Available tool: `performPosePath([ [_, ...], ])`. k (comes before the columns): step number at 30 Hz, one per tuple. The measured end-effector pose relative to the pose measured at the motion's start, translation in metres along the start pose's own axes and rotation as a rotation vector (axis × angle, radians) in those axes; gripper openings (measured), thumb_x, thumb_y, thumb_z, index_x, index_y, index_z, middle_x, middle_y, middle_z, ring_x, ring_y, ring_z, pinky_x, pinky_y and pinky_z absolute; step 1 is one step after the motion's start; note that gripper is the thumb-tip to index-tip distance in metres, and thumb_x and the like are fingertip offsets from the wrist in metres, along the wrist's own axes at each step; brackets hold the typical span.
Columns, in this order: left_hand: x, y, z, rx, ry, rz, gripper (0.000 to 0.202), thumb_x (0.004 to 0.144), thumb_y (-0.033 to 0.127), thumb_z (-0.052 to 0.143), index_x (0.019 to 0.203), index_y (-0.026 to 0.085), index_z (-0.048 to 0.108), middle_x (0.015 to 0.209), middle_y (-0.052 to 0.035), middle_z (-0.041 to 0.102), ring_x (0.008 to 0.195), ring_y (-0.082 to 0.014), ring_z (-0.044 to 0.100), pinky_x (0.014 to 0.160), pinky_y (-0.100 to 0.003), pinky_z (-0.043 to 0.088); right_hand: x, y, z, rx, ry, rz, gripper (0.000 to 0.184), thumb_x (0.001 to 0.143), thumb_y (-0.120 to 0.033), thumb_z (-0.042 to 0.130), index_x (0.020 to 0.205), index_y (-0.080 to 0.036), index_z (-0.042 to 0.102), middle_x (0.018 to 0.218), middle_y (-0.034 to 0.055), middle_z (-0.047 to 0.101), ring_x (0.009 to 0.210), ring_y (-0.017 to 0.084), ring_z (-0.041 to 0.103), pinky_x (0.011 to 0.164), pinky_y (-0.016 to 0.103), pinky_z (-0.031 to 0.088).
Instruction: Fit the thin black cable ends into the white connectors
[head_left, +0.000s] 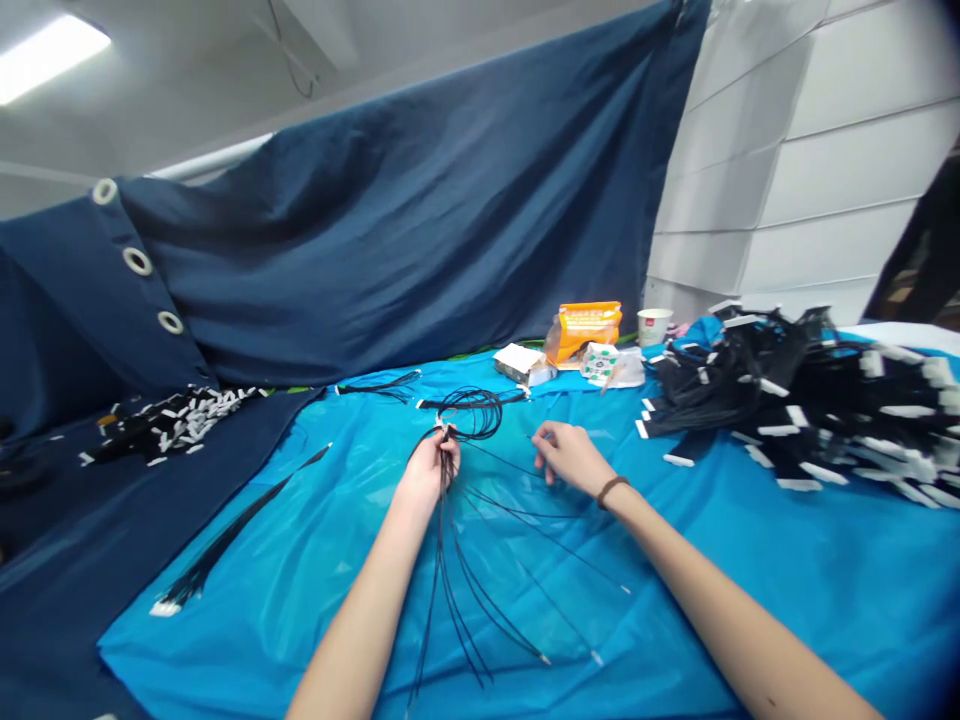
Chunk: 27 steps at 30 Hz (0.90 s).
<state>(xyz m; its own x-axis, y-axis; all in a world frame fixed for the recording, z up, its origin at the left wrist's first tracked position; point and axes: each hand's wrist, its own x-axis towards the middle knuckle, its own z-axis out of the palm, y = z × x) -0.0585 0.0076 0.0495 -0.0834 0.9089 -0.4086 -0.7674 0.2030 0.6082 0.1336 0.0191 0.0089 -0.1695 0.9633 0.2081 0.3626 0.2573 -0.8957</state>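
My left hand [431, 465] is closed around a bunch of thin black cables [457, 580], gripping them near their white-tipped ends; their long tails trail toward me over the blue plastic sheet [750, 580]. My right hand [568, 455], with a dark band at the wrist, hovers palm down just right of them, its fingers curled in a pinch over a single thin cable on the sheet. Whether it holds that cable is unclear. A coiled loop of black cable [472, 410] lies just beyond my left hand.
A large heap of black bundled cables with white tags [810, 410] fills the right. A straight cable bundle [225, 540] lies at left, small white-tagged pieces [176, 420] on the dark cloth. An orange bag [585, 325], small boxes and a paper cup [654, 325] stand at the back.
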Motion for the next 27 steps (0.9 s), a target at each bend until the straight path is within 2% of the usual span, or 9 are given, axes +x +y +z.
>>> performPosePath([
  [5, -0.004, 0.005, -0.004, -0.133, -0.079, -0.131, 0.017, 0.081, 0.002, 0.034, 0.075, 0.012, 0.046, 0.055, 0.0015, 0.045, 0.036, -0.0006, 0.036, 0.03, -0.008, 0.031, -0.002, -0.007, -0.001, 0.022, -0.012, -0.084, 0.013, 0.078, -0.02, 0.047, 0.065, -0.019, 0.049, 0.051, -0.0028, 0.061, 0.031, 0.009, 0.051, 0.037, 0.018, 0.036],
  [10, -0.009, 0.009, -0.001, -0.197, -0.036, -0.166, 0.022, 0.081, 0.0, 0.026, 0.072, 0.014, 0.04, 0.054, 0.0033, 0.039, 0.034, 0.0001, 0.033, 0.03, -0.008, 0.032, -0.005, -0.011, 0.002, 0.009, -0.132, -0.188, 0.014, 0.082, -0.024, 0.043, 0.071, -0.019, 0.05, 0.057, -0.0025, 0.062, 0.034, 0.009, 0.052, 0.039, 0.018, 0.037],
  [14, -0.009, 0.011, -0.004, -0.234, -0.075, -0.145, 0.023, 0.082, -0.001, 0.023, 0.074, 0.014, 0.039, 0.056, 0.0034, 0.038, 0.033, 0.0002, 0.032, 0.029, -0.008, 0.032, -0.009, -0.015, 0.004, 0.007, -0.222, -0.221, 0.014, 0.082, -0.024, 0.042, 0.073, -0.019, 0.052, 0.059, -0.002, 0.063, 0.033, 0.008, 0.049, 0.039, 0.018, 0.037],
  [18, -0.006, 0.014, -0.011, -0.207, -0.17, -0.147, 0.024, 0.082, -0.001, 0.024, 0.073, 0.015, 0.039, 0.053, 0.0044, 0.037, 0.034, 0.001, 0.031, 0.031, -0.006, 0.031, -0.01, -0.018, 0.005, 0.002, -0.242, -0.233, 0.015, 0.082, -0.023, 0.042, 0.071, -0.018, 0.052, 0.059, -0.0018, 0.063, 0.032, 0.007, 0.048, 0.039, 0.017, 0.036],
  [21, -0.009, 0.015, -0.014, -0.179, -0.257, -0.157, 0.026, 0.085, 0.003, 0.022, 0.073, 0.015, 0.042, 0.054, 0.0026, 0.042, 0.037, -0.0001, 0.037, 0.034, -0.007, 0.034, -0.011, -0.019, 0.006, -0.013, -0.245, -0.245, 0.016, 0.082, -0.023, 0.042, 0.07, -0.018, 0.051, 0.058, -0.002, 0.062, 0.031, 0.007, 0.047, 0.038, 0.017, 0.035],
  [24, -0.016, 0.013, -0.012, -0.15, -0.301, -0.109, 0.03, 0.086, 0.006, 0.019, 0.075, 0.017, 0.044, 0.053, 0.0019, 0.044, 0.038, -0.0024, 0.038, 0.034, -0.01, 0.034, -0.011, -0.019, 0.006, -0.045, -0.245, -0.247, 0.017, 0.082, -0.024, 0.042, 0.07, -0.019, 0.052, 0.058, -0.0018, 0.062, 0.03, 0.007, 0.046, 0.037, 0.017, 0.034],
  [27, -0.017, 0.01, -0.006, -0.1, -0.288, -0.075, 0.03, 0.087, 0.008, 0.02, 0.075, 0.019, 0.045, 0.052, 0.003, 0.043, 0.036, -0.0024, 0.033, 0.031, -0.01, 0.032, -0.011, -0.017, 0.007, -0.072, -0.24, -0.261, 0.016, 0.082, -0.022, 0.042, 0.069, -0.019, 0.052, 0.059, -0.0013, 0.062, 0.032, 0.007, 0.046, 0.037, 0.017, 0.032],
])
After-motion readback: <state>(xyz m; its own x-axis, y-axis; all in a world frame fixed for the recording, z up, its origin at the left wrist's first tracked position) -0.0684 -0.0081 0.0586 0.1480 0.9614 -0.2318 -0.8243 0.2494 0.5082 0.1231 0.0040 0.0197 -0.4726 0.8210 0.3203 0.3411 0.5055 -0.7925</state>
